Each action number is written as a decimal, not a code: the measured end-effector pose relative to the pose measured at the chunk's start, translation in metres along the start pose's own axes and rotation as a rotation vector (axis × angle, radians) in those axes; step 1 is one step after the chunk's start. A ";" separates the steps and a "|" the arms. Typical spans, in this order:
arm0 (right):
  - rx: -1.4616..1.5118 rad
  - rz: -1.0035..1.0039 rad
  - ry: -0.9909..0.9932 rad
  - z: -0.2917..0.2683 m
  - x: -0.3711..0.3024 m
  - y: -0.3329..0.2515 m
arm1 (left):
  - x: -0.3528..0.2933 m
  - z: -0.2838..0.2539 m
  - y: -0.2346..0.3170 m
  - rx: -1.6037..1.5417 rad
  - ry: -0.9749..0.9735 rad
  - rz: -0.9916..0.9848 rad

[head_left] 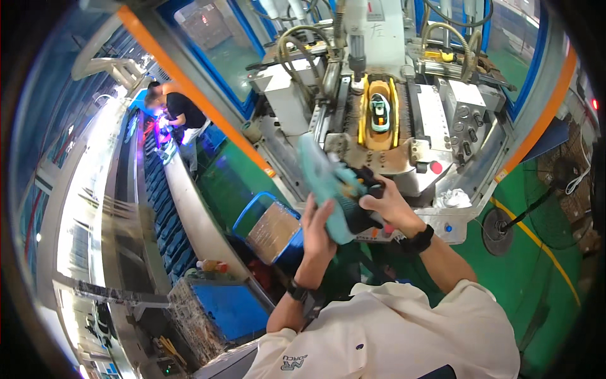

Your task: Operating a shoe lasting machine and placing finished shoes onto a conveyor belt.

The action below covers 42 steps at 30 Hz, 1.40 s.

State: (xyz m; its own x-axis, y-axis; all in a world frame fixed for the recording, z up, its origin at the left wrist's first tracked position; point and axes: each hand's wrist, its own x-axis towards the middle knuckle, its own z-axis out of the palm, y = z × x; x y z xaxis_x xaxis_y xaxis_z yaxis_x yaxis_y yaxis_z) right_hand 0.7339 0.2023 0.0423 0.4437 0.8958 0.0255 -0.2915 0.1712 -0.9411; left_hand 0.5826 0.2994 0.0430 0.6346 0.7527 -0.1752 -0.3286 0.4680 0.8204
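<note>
In front of me, tilted with its toe up toward the machine, is a teal shoe with a black collar, slightly blurred by motion. My left hand supports it from the left side, fingers against the teal surface. Closed around the dark upper part near the shoe's opening is my right hand. Beyond both hands, a second shoe in teal, white and black sits in a tan, yellow-edged holder in the machine.
The pressing machine has hoses, metal blocks and a red button. White cloth lies on its front ledge. A conveyor runs along the left, with a person farther off. A blue-framed cart and a fan flank me.
</note>
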 end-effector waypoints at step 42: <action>-1.520 0.072 0.772 -0.248 0.364 0.093 | 0.081 -0.122 0.079 0.286 0.186 -0.173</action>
State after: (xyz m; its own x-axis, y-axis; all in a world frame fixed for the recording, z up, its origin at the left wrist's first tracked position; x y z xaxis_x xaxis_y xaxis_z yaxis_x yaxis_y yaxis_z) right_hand 1.0786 0.4429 -0.1194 0.8770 0.4133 0.2451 0.4796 -0.7839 -0.3943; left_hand 0.5225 0.4542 0.0269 0.5173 0.7573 -0.3986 -0.0024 0.4670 0.8842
